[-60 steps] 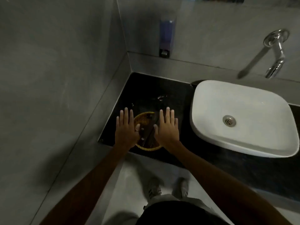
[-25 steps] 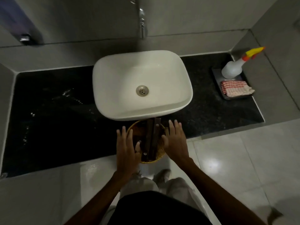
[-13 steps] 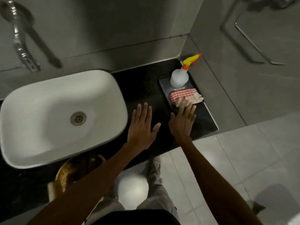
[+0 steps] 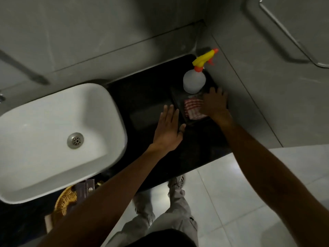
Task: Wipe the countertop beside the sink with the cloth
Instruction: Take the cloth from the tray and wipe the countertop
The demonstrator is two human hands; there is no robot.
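A red-and-white striped cloth (image 4: 192,108) lies folded in a dark tray (image 4: 175,97) on the black countertop (image 4: 142,97), right of the white sink (image 4: 58,136). My right hand (image 4: 214,102) rests on the right part of the cloth, fingers spread, covering that side; I cannot tell if it grips the cloth. Flat and open, my left hand (image 4: 169,130) hovers over the countertop just left of the tray, thumb near the tray's front corner.
A white spray bottle (image 4: 194,81) with a yellow-and-orange trigger stands at the back of the tray, against the corner walls. A woven basket (image 4: 65,202) holding dark boxes sits at the counter's front edge below the sink. Grey floor tiles and my legs are below.
I have turned right, from the basket at the sink's front to the tray. My right hand has moved forward onto the cloth; my left hand has followed toward the tray.
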